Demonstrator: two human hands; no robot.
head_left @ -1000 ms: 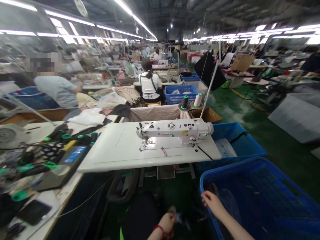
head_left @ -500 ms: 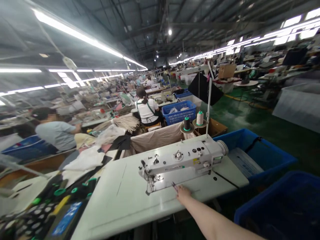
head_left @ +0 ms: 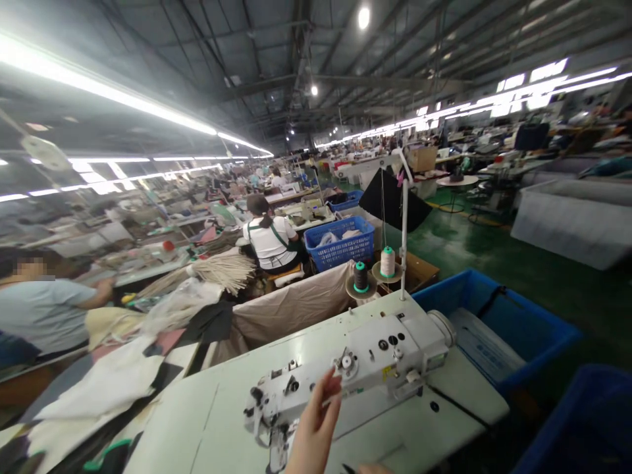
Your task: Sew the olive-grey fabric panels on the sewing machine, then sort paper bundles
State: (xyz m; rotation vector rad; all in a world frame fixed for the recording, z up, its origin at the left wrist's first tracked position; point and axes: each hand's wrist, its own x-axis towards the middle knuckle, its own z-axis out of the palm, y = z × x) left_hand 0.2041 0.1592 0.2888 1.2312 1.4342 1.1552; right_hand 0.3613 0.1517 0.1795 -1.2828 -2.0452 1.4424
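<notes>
My left hand (head_left: 315, 424) is raised at the bottom centre, in front of the white sewing machine (head_left: 355, 368). Its fingers are stretched upward and held close together, their tips just below the round knob on the machine's top; I see nothing in them. Only a sliver of my right hand (head_left: 376, 469) shows at the bottom edge, on the white machine table (head_left: 434, 428), beside a small dark tip that I cannot name. Its fingers are hidden.
Two thread cones (head_left: 374, 268) stand on a stand behind the machine. Blue bins (head_left: 523, 316) sit to the right on the green floor. Cloth pieces (head_left: 118, 382) cover the table at left. A seated person in white (head_left: 269, 240) works ahead, another person (head_left: 44, 316) at far left.
The view has tilted up and moved closer to the machine. My right hand, which had reached onto the table under the machine arm, is now nearly out of view; my left hand has risen before the machine.
</notes>
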